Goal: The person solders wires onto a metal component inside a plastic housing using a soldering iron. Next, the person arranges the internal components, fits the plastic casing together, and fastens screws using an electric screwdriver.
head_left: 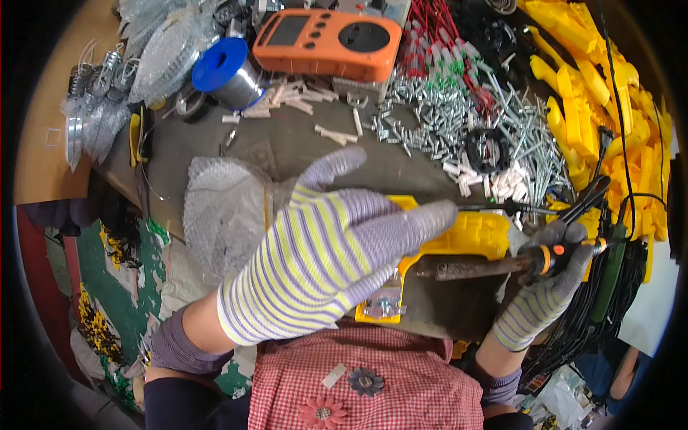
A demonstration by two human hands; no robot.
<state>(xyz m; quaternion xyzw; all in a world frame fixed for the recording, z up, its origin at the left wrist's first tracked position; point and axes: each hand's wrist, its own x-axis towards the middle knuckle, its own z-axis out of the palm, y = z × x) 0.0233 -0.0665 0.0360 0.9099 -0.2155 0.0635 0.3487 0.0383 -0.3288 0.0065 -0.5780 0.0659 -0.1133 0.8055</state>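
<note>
Heat is the worry with the soldering iron your right hand grips closed by its black handle above the yellow housing: rigid, light, so hold there, while your left hand hovers open-fingered.

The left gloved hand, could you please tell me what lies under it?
Under the left hand, a yellow plastic housing shows at its right edge. How far the housing extends beneath the palm is covered.
</note>
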